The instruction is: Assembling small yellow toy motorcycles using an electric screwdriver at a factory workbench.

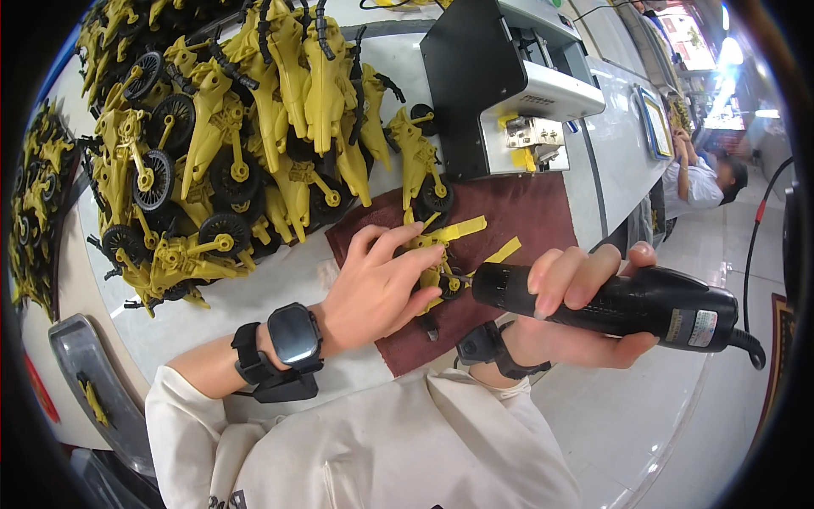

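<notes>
My left hand presses down on a yellow toy motorcycle part lying on a dark red cloth. My right hand grips a black electric screwdriver held sideways, its tip at a black wheel of the toy beside my left fingers. Two loose yellow strips lie on the cloth just beyond the toy. A black watch and strap sit on my left wrist.
A big heap of yellow toy motorcycles with black wheels fills the table's left and far side. A black and grey machine stands behind the cloth. A grey tray lies at lower left. Another person sits at far right.
</notes>
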`<state>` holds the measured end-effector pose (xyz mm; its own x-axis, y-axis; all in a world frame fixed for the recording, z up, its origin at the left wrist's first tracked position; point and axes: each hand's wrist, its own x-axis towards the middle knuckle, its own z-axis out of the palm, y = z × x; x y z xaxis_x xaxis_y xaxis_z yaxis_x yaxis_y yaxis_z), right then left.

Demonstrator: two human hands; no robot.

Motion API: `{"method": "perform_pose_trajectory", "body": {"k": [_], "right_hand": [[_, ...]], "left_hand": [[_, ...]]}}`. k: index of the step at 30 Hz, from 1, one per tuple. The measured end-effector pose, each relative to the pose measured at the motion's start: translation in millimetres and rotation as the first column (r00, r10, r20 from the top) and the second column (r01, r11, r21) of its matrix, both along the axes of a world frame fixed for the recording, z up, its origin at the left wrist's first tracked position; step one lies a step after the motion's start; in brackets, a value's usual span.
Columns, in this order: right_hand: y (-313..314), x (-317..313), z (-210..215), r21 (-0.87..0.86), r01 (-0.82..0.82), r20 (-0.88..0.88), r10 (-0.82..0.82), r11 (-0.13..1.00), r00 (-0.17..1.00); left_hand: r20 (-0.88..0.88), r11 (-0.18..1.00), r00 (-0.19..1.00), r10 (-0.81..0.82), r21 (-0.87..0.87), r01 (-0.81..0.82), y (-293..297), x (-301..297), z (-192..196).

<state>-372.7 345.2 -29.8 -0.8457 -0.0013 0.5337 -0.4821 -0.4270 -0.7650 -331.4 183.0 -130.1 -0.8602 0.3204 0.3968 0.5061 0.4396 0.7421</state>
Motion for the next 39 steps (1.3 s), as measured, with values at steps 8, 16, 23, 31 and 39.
{"method": "perform_pose_trajectory", "body": {"k": [8, 16, 23, 31, 39], "right_hand": [[5, 4, 1, -0.181, -0.03, 0.028, 0.035, 0.983, 0.999], [1, 6, 2, -0.082, 0.018, 0.008, -0.018, 0.996, 1.0], [1, 7, 2, -0.099, -0.005, -0.015, 0.003, 0.995, 1.0], [3, 5, 0, -0.111, -0.065, -0.024, 0.063, 0.992, 0.998], [9, -6, -3, -0.019, 0.039, -0.081, -0.041, 0.999, 0.996]], "left_hand": [[-0.191, 0.986, 0.982, 0.003, -0.164, -0.035, 5, -7, 3], [-0.204, 0.992, 0.979, 0.0, -0.125, -0.026, 3, -7, 0], [-0.16, 0.997, 0.987, 0.003, -0.073, -0.014, 2, -6, 1], [-0.162, 0.995, 0.986, 0.034, -0.087, -0.049, 3, -4, 0], [-0.126, 0.974, 0.99, -0.059, -0.225, 0.03, 3, 3, -1]]}}
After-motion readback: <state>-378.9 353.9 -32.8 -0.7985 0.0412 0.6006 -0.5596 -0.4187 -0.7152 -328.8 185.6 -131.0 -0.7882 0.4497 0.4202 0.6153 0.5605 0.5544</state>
